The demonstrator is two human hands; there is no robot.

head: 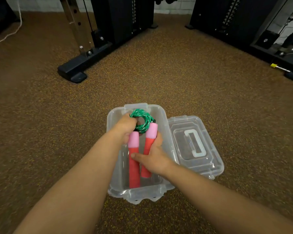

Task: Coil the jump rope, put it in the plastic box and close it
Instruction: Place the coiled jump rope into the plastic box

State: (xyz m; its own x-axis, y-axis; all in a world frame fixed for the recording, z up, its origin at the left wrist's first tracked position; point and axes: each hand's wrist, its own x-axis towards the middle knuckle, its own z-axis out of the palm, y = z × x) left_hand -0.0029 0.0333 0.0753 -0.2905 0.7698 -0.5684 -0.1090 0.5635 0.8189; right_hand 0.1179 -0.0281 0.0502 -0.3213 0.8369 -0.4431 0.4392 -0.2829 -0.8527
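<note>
Two black machine bases [78,71] stand on speckled brown carpet [41,115]. Over the clear box [135,194], the left hand [125,128] grips the green coiled rope [142,120]; the right hand [153,157] clasps its red-and-pink handles [134,166]. The ribbed lid [195,146] lies just right.

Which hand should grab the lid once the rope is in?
Probably the right hand. The lid lies just right of the box, on its side. The left hand holds the green rope coil across the box.
</note>
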